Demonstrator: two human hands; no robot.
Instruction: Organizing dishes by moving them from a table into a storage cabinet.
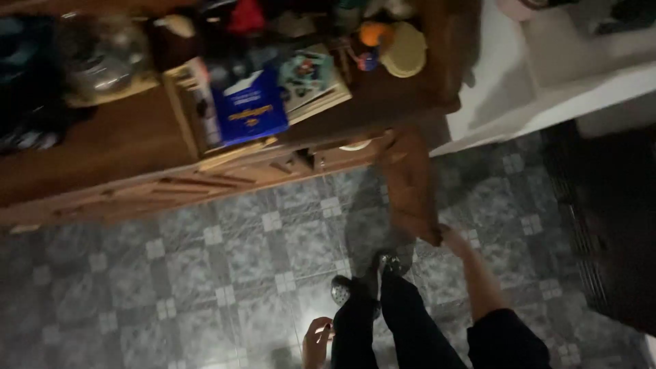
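Dim room, view tilting down past the person's own legs onto a grey patterned tile floor (225, 273).

Right hand (452, 239) is reaching forward on an outstretched arm and gripping the lower corner of an open wooden cabinet door (410, 184). Fingers are curling around the door's bottom edge; how tightly is too blurred to tell. The door is swinging out from the right end of a wooden sideboard (102, 150), which is running along the far edge of the floor.

Left hand (317, 342) is hanging low by the left leg, near the near edge of the floor, fingers loosely bent, nothing visible in them.

On the sideboard top: a blue book (249, 113) leaning in a wooden rack near the front edge, a glass jar (102, 55) toward the left end, a yellow round lid (404, 49) and an orange ball (372, 33) near the right end.

Dark trousers and patterned shoes (342, 290) are showing below, on the tiles.
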